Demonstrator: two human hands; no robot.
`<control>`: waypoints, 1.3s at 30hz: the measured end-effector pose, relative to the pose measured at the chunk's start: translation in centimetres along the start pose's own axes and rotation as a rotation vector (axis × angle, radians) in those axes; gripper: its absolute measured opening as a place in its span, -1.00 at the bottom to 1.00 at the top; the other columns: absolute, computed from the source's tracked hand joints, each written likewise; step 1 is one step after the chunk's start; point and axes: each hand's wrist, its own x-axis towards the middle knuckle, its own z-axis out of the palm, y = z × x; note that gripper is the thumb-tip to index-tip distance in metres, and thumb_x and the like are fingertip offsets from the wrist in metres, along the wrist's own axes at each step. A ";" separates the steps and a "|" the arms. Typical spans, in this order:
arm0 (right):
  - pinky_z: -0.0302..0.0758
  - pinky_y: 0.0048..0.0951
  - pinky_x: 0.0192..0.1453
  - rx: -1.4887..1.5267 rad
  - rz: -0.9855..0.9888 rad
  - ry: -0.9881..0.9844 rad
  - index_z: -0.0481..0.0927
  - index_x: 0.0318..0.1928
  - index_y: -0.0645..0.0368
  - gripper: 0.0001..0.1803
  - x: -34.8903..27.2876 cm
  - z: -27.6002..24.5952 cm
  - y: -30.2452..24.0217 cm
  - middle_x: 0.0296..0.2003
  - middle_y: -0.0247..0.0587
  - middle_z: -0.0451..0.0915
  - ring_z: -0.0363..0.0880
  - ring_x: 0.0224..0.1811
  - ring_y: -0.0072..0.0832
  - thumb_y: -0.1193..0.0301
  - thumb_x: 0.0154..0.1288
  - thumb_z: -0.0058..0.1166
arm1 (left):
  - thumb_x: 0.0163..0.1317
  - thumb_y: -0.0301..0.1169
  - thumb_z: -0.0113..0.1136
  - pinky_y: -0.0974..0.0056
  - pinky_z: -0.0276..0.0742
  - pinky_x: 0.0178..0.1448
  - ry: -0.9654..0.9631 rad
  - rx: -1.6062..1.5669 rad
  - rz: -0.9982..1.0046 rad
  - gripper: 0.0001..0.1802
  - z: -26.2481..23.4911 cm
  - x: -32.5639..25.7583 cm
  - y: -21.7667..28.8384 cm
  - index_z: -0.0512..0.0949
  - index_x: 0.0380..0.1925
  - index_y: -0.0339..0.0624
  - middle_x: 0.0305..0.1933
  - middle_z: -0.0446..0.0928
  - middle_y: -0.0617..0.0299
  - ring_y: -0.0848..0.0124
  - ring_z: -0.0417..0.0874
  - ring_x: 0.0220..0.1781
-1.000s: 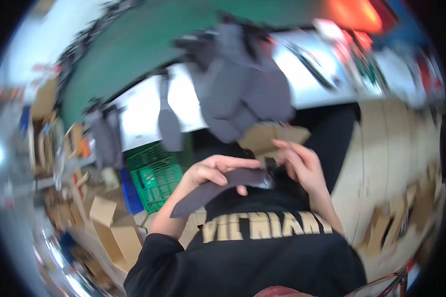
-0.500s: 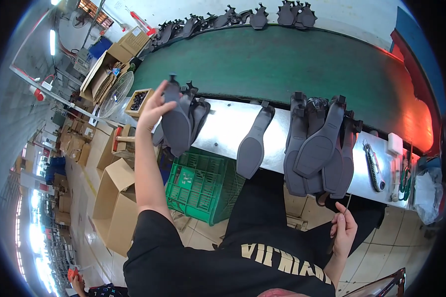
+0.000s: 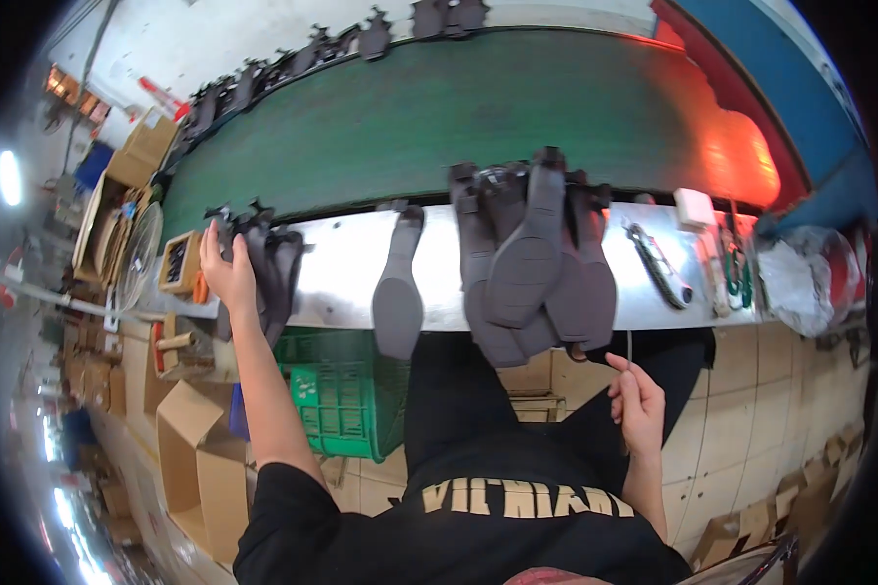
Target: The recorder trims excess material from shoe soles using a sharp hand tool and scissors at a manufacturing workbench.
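My left hand (image 3: pixel 230 278) rests at a pile of dark grey heeled shoes (image 3: pixel 281 268), lying soles up on the left of the metal ledge. Its fingers are spread, and the outermost shoe is partly hidden behind them. A single heeled shoe (image 3: pixel 397 307) lies sole up in the middle of the ledge, toe toward me. Farther right several more overlap in a stack of shoes (image 3: pixel 525 273). Low at the right, just off the ledge, my right hand (image 3: pixel 641 408) is closed round a thin metal rod (image 3: pixel 629 343), whose tip points up.
Behind the metal ledge (image 3: pixel 337 278) runs a green conveyor belt (image 3: pixel 410 117), with shoes along its far side. A utility knife (image 3: pixel 658 265), white block (image 3: pixel 694 209) and green-handled scissors (image 3: pixel 743 278) lie right. A green crate (image 3: pixel 341 390) and cardboard box (image 3: pixel 226 487) stand lower left.
My left hand has brought its shoe down against the left pile, and its fingers have spread. The view has swung right. My right hand still holds the rod.
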 end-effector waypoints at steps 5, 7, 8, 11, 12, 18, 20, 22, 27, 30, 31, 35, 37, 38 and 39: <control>0.22 -0.76 -0.52 0.047 -0.040 -0.065 0.58 0.13 0.26 -0.68 0.1 1.2 -0.9 -0.48 -0.50 0.43 0.26 -0.59 -0.83 0.42 0.52 -0.13 | 0.06 -0.37 0.43 0.16 0.40 0.31 -0.497 -0.631 0.172 -0.40 3.4 -4.6 16.5 0.53 0.15 -0.25 0.20 0.54 0.01 0.13 0.56 0.20; 0.24 -0.74 -0.48 0.079 -0.027 -0.081 0.60 0.11 0.23 -0.69 -0.2 1.7 -1.2 -0.47 -0.49 0.44 0.27 -0.56 -0.83 0.45 0.50 -0.11 | 0.04 -0.27 0.45 0.13 0.39 0.31 -0.514 -0.659 0.418 -0.35 6.2 -5.5 22.7 0.53 0.15 -0.25 0.18 0.55 -0.01 0.10 0.56 0.20; 0.24 -0.73 -0.48 0.070 -0.022 -0.085 0.61 0.11 0.23 -0.69 -0.7 1.9 -1.5 -0.46 -0.49 0.44 0.28 -0.55 -0.83 0.46 0.49 -0.10 | 0.02 -0.22 0.46 0.11 0.39 0.31 -0.516 -0.661 0.492 -0.32 7.1 -5.3 25.3 0.53 0.15 -0.25 0.17 0.56 -0.03 0.08 0.55 0.20; 0.26 -0.71 -0.47 0.019 -0.053 -0.096 0.61 0.12 0.23 -0.68 -1.7 1.8 -1.4 -0.47 -0.48 0.45 0.29 -0.55 -0.81 0.48 0.46 -0.09 | -0.03 -0.13 0.45 0.11 0.41 0.29 -0.637 -0.587 0.488 -0.27 9.9 -4.2 30.3 0.52 0.18 -0.19 0.15 0.57 -0.04 0.06 0.55 0.20; 0.26 -0.71 -0.47 0.017 -0.055 -0.087 0.61 0.12 0.23 -0.68 -2.1 1.6 -1.2 -0.47 -0.48 0.45 0.29 -0.55 -0.81 0.48 0.46 -0.09 | -0.03 -0.13 0.45 0.11 0.41 0.29 -0.638 -0.596 0.493 -0.27 10.5 -3.7 31.1 0.52 0.18 -0.19 0.15 0.57 -0.04 0.06 0.55 0.20; 0.25 -0.72 -0.46 0.060 -0.038 -0.048 0.62 0.10 0.24 -0.69 -3.2 0.2 -0.1 -0.40 -0.42 0.48 0.29 -0.56 -0.79 0.51 0.41 -0.05 | -0.03 -0.31 0.38 0.18 0.55 0.07 -1.125 -0.670 0.419 -0.55 11.5 -2.3 33.5 0.69 -0.05 -0.06 -0.05 0.68 0.07 0.15 0.68 -0.04; 0.24 -0.72 -0.46 0.044 -0.153 -0.019 0.59 0.13 0.25 -0.66 -2.6 -0.6 0.2 -0.33 -0.40 0.48 0.28 -0.56 -0.79 0.53 0.37 0.01 | -0.02 -0.40 0.38 0.22 0.58 -0.03 -1.051 -0.726 0.484 -0.62 8.9 -2.9 34.2 0.70 -0.11 -0.06 -0.16 0.70 0.14 0.19 0.71 -0.15; 0.20 -0.75 -0.46 0.092 -0.281 0.035 0.43 0.28 0.30 -0.41 -2.0 -1.1 -0.5 -0.15 -0.36 0.44 0.24 -0.58 -0.82 0.59 0.20 0.18 | -0.09 -0.52 0.42 0.27 0.60 -0.06 -0.504 -0.861 0.882 -0.69 5.5 -3.7 35.7 0.70 -0.24 -0.19 -0.29 0.69 0.18 0.26 0.72 -0.16; 0.25 -0.73 -0.49 -0.110 -0.397 -0.070 0.38 0.33 0.25 -0.22 -1.1 -0.9 -6.3 -0.11 -0.26 0.58 0.28 -0.58 -0.82 0.48 0.07 0.40 | -0.22 -0.51 0.46 0.22 0.62 -0.12 -0.430 -0.948 1.019 -0.62 -0.5 -8.5 36.0 0.69 -0.27 -0.16 -0.36 0.64 0.19 0.22 0.72 -0.19; 0.41 -0.65 -0.34 0.111 -0.230 -0.353 0.61 0.01 0.31 -0.66 -1.2 -0.1 -4.4 -0.35 -0.37 0.62 0.47 -0.40 -0.76 0.52 0.22 0.30 | -0.20 -0.53 0.45 0.32 0.60 -0.24 -0.477 -1.061 0.968 -0.54 0.2 -12.4 35.8 0.68 -0.16 -0.17 -0.43 0.58 0.21 0.28 0.69 -0.28; 0.42 -0.64 -0.32 0.212 -0.236 -0.335 0.62 -0.02 0.31 -0.70 -1.9 0.7 -3.5 -0.36 -0.39 0.61 0.47 -0.39 -0.76 0.54 0.23 0.29 | -0.14 -0.54 0.44 0.35 0.57 -0.25 -0.703 -1.126 0.696 -0.54 0.3 -14.0 35.5 0.67 -0.11 -0.19 -0.42 0.58 0.23 0.36 0.66 -0.32; 0.42 -0.57 -0.33 0.155 -0.409 -0.300 0.64 -0.13 0.33 -0.77 -3.2 1.5 -0.9 -0.44 -0.31 0.61 0.51 -0.42 -0.65 0.55 0.18 0.32 | 0.21 -0.50 0.30 0.43 0.54 -0.18 -1.457 -1.311 -0.238 -0.56 -0.8 -20.1 33.6 0.55 0.11 -0.29 -0.22 0.61 0.21 0.52 0.63 -0.31; 0.40 -0.50 -0.38 -0.017 -0.566 -0.253 0.64 -0.24 0.33 -0.78 -3.4 1.2 -0.2 -0.53 -0.22 0.55 0.51 -0.49 -0.52 0.52 0.12 0.37 | 0.43 -0.28 0.07 0.32 0.60 -0.01 -1.709 -1.422 -0.656 -0.54 -1.9 -22.2 33.8 0.45 0.21 -0.33 -0.04 0.60 0.09 0.38 0.68 -0.17; 0.40 -0.50 -0.38 -0.014 -0.549 -0.248 0.64 -0.24 0.33 -0.78 -3.6 1.3 0.3 -0.53 -0.22 0.55 0.51 -0.49 -0.52 0.52 0.12 0.37 | 0.48 -0.04 -0.10 0.26 0.57 0.09 -1.815 -1.420 -0.666 -0.39 -2.0 -22.8 33.3 0.37 0.27 -0.35 0.06 0.56 0.04 0.30 0.64 0.01; 0.38 -0.49 -0.40 0.017 -0.511 -0.213 0.63 -0.28 0.33 -0.80 -3.7 1.7 0.7 -0.54 -0.25 0.54 0.49 -0.51 -0.53 0.52 0.13 0.37 | 0.47 0.04 -0.17 0.25 0.56 0.12 -1.888 -1.483 -0.835 -0.31 -1.7 -24.1 32.5 0.31 0.32 -0.35 0.09 0.54 0.02 0.28 0.62 0.06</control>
